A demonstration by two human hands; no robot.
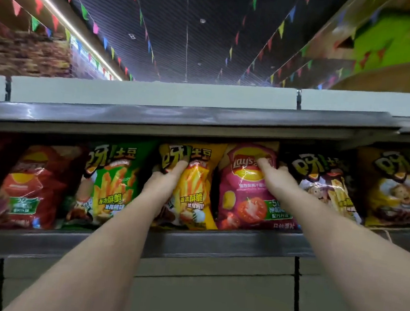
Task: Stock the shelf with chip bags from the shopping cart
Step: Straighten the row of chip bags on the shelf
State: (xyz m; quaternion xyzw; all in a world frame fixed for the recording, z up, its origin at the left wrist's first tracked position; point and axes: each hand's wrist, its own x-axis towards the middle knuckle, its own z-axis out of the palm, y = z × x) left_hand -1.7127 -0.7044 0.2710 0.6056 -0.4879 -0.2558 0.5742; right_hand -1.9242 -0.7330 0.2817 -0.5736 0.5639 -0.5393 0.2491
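A yellow chip bag (196, 187) stands on the high grey shelf (228, 242), and my left hand (165, 179) grips its left edge, thumb across the front. Beside it on the right stands a pink Lay's tomato bag (244, 204). My right hand (275, 179) holds that bag's upper right edge, thumb lying on its front and fingers hidden behind it. Both arms reach up from below. The shopping cart is out of view.
More bags line the shelf: a green one (111, 184) and a red one (28, 188) to the left, a black one (326, 187) and a yellow-black one (400, 194) to the right. A grey shelf board (177, 120) hangs close above. Coloured bunting crosses the ceiling.
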